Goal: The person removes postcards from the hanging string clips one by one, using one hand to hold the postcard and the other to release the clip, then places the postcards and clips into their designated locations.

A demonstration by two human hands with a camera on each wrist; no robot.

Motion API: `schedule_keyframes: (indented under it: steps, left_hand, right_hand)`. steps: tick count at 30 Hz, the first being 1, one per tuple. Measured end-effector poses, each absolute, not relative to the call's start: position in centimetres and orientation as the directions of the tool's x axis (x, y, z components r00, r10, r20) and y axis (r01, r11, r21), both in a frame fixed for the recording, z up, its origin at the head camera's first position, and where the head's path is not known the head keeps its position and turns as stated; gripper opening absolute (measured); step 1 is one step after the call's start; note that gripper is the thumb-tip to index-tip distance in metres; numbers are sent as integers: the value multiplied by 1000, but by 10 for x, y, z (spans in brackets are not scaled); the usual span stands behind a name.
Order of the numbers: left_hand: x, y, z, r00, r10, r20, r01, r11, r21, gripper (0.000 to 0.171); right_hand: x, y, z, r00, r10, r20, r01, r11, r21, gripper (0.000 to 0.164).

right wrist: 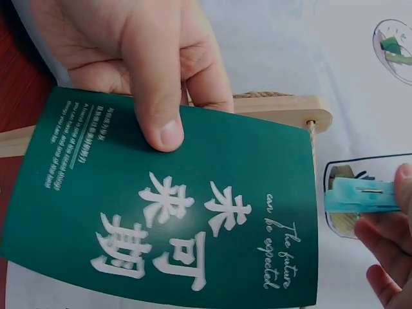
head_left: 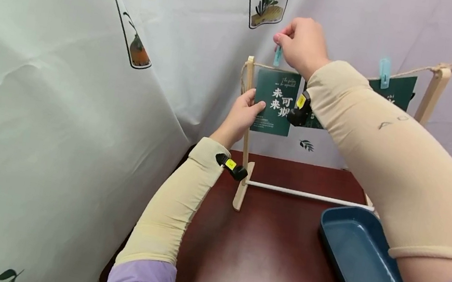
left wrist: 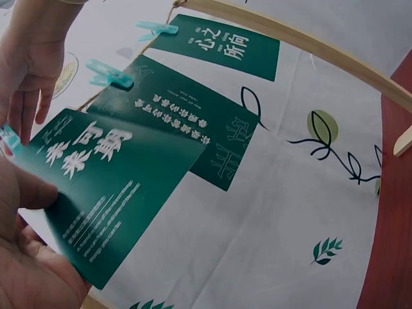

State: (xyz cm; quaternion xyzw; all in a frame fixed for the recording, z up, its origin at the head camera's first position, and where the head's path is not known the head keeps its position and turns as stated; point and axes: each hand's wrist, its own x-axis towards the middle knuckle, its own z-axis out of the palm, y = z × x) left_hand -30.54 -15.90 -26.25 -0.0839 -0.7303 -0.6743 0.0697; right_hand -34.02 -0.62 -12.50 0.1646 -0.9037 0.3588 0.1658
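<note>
My left hand [head_left: 242, 116] pinches the left edge of a dark green card [head_left: 273, 114] with white lettering, thumb on its front. The card's top edge lies along a twine line [right wrist: 313, 145] strung on a wooden stand. Just above that edge, my right hand [head_left: 304, 43] pinches a light blue clothespin [right wrist: 362, 196] between thumb and fingers. A small gap separates the clothespin from the card in the right wrist view. Two more green cards hang farther along the twine, a middle card [left wrist: 212, 141] and a far card [left wrist: 222, 48], each under a light blue clothespin.
The wooden stand [head_left: 246, 154] has a white bar [head_left: 310, 195] low between its feet, on a dark red table [head_left: 269, 259]. A blue tray [head_left: 326, 234] sits at the right, partly behind my right arm. A patterned white cloth [head_left: 150, 90] hangs behind and at the left.
</note>
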Motion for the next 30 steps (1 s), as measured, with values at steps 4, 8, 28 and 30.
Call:
schedule_keyframes:
  steps: [4, 8, 28, 30]
  left_hand:
    - [-304, -157, -272, -980, 66, 188, 194, 91, 977, 28]
    - [-300, -153, -280, -978, 95, 184, 192, 87, 977, 28]
    - [-265, -167, -333, -984, 111, 142, 143, -1, 990, 17]
    - [-260, -172, -344, -987, 108, 121, 122, 9, 992, 18]
  right_hand:
    - [-338, 6, -138, -888, -137, 439, -421, 627, -656, 40]
    - [-334, 24, -153, -840, -144, 524, -510, 542, -668, 41]
    - [-289, 96, -266, -768, -260, 586, -608, 584, -538, 30]
    - [-285, 104, -283, -806, -260, 532, -566, 604, -561, 30]
